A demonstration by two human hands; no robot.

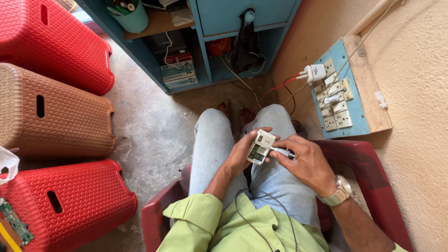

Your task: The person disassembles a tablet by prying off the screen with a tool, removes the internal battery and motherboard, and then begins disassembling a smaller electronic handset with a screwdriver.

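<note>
Over my lap, my left hand [243, 152] grips a small white boxy device [260, 146] with a dark window on its face. My right hand [305, 161] holds a thin screwdriver [281, 151] with a dark handle, its tip against the device's side. A silver wristwatch [338, 192] sits on my right wrist. I am seated in a dark red plastic chair [368, 172], wearing light blue jeans and a light green shirt.
Two red stools [60, 42] and a brown stool [60, 112] lie on the concrete floor at left. A blue cabinet [205, 60] stands ahead. A blue switchboard [340, 98] with a white plug and wires hangs on the right wall. A circuit board [16, 224] rests bottom left.
</note>
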